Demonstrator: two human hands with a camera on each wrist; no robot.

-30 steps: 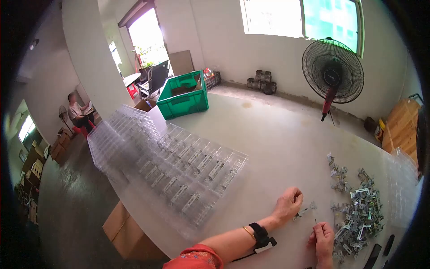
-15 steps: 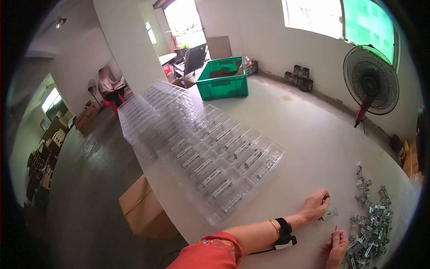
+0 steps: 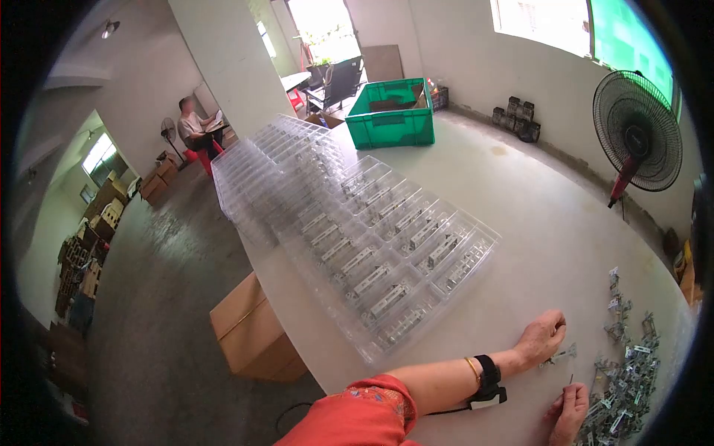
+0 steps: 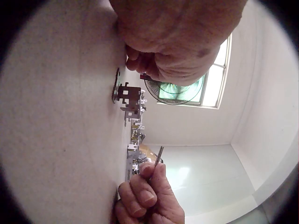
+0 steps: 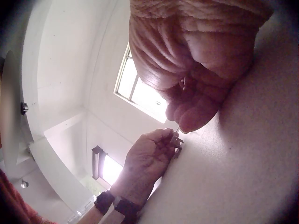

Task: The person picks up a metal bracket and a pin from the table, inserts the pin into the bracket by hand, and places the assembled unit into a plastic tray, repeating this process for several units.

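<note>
Fingers of the right hand (image 3: 570,413) pinch a thin rod (image 4: 160,154); those of the left hand (image 3: 540,341) curl (whether on anything, I cannot tell) beside a metal bracket (image 4: 134,94) on the bench (image 3: 524,201)

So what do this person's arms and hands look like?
The left arm has a red sleeve with a patterned cuff, a gold-coloured bangle and a black wrist strap carrying a device, with a dark cable beside it. The left hand and right hand wear no gloves.
</note>
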